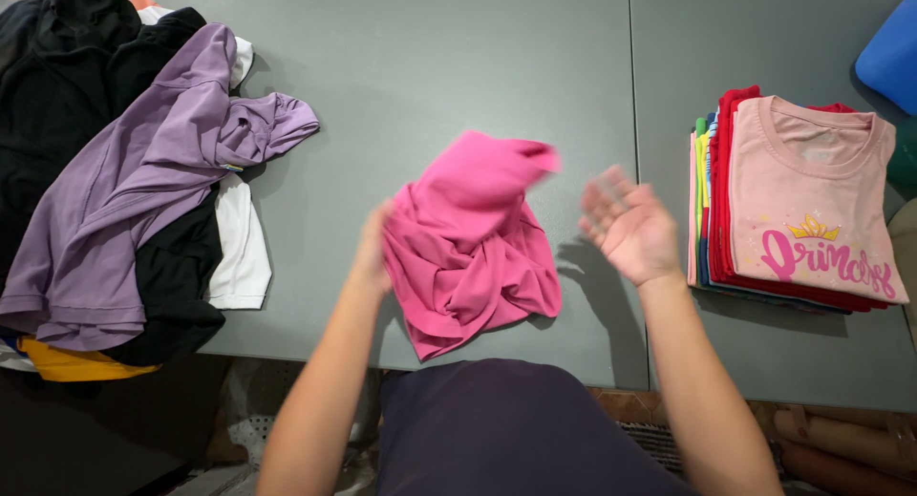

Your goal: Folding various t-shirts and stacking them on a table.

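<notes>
A crumpled bright pink shirt (473,243) hangs bunched in front of me over the grey table (430,66). My left hand (373,248) grips its left edge and is partly hidden behind the cloth. My right hand (626,224) is raised to the right of the shirt, palm up, fingers spread and blurred, holding nothing. A neat stack of folded shirts (802,210) lies at the right, topped by a pale pink one with a printed crown and lettering.
A heap of unfolded clothes (124,171) fills the left side: black, lilac, white and yellow pieces. A blue object (893,52) sits at the far right corner. Cardboard rolls (841,448) lie on the floor below the table's front edge.
</notes>
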